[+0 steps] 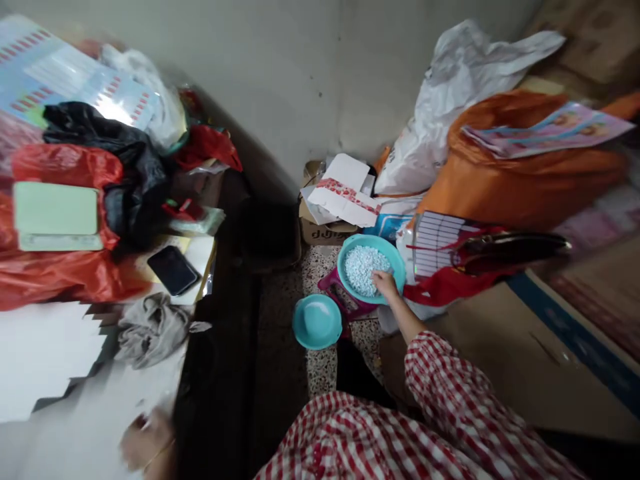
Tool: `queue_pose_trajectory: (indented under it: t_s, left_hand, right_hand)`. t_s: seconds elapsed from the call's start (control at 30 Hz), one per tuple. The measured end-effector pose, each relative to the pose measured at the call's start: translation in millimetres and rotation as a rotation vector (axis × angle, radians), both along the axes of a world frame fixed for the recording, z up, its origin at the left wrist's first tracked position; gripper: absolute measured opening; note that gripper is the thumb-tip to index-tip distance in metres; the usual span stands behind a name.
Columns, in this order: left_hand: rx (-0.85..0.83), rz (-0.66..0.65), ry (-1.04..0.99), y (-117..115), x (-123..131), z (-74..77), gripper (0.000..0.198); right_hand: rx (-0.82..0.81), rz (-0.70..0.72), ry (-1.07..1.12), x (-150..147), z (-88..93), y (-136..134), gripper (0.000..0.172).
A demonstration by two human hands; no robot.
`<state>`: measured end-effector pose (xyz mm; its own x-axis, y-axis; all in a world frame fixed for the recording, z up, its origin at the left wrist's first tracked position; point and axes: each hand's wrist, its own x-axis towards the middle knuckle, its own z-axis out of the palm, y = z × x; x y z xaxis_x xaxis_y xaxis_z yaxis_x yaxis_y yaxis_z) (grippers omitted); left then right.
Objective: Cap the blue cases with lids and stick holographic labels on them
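Note:
My right hand (385, 283) reaches into a turquoise plastic basin (401, 261) at the centre right. Its fingers are drawn together, with the tips at a heap of small pale-blue pellets (364, 267). What lies between the fingertips is too small to make out. The basin stands on a magenta stool (356, 308). Lower and to the left is a second, shallower turquoise basin (317, 322). At the lower left, my left hand (147, 440) is over the white tabletop (100, 420), smeared by motion; its fingers are not clear.
On the left table are a dark phone (173, 270), a crumpled grey cloth (153, 330), a pale green box (57, 210) and plastic bags. A cardboard box (325, 233) sits by the wall. Orange (500, 180) and white sacks (430, 127) crowd the right, above a large carton (500, 347).

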<state>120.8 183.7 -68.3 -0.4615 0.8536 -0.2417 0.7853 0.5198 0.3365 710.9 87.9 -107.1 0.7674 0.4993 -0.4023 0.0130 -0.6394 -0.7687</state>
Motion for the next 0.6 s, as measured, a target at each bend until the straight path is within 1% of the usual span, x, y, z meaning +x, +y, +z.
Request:
queue_pose_trajectory:
  t_s: [0.03, 0.07, 0.1, 0.17, 0.23, 0.3, 0.37, 0.43, 0.5, 0.53, 0.6]
  left_hand:
    - [-0.013, 0.096, -0.001, 7, 40, 2.9, 0.053]
    - [-0.004, 0.089, -0.036, 13, 80, 3.5, 0.053]
    - [0.011, 0.056, -0.072, 18, 118, 2.0, 0.052]
    - [0.027, -0.077, -0.187, 23, 182, -5.0, 0.053]
    - [0.004, -0.217, -0.299, 20, 228, -13.2, 0.056]
    - [-0.041, -0.349, -0.397, 14, 257, -19.3, 0.057]
    - [-0.076, -0.448, -0.456, 9, 277, -22.9, 0.055]
    - [-0.089, -0.489, -0.463, 5, 292, -24.4, 0.052]
    - [-0.095, -0.510, -0.449, 3, 306, -24.2, 0.052]
    - [-0.095, -0.527, -0.446, 3, 312, -23.5, 0.051]
    - [-0.087, -0.573, -0.450, 4, 321, -21.1, 0.048]
  right_hand:
    - [-0.006, 0.045, -0.020, 16, -0.3, 17, 0.014]
    - [-0.010, 0.084, -0.042, 28, -0.2, 32, 0.015]
    - [-0.013, 0.116, -0.062, 37, 0.7, 44, 0.016]
    - [-0.018, 0.157, -0.112, 54, 5.4, 58, 0.021]
    - [-0.030, 0.186, -0.270, 73, 14.8, 60, 0.030]
    - [-0.095, 0.153, -0.536, 99, 28.2, 53, 0.044]
    - [-0.216, 0.024, -0.750, 129, 41.5, 44, 0.062]
    - [-0.345, -0.123, -0.773, 158, 49.2, 37, 0.080]
    - [-0.437, -0.183, -0.708, 178, 49.7, 37, 0.089]
    - [-0.467, -0.190, -0.676, 184, 48.2, 39, 0.090]
    - [-0.497, -0.195, -0.650, 190, 46.0, 42, 0.082]
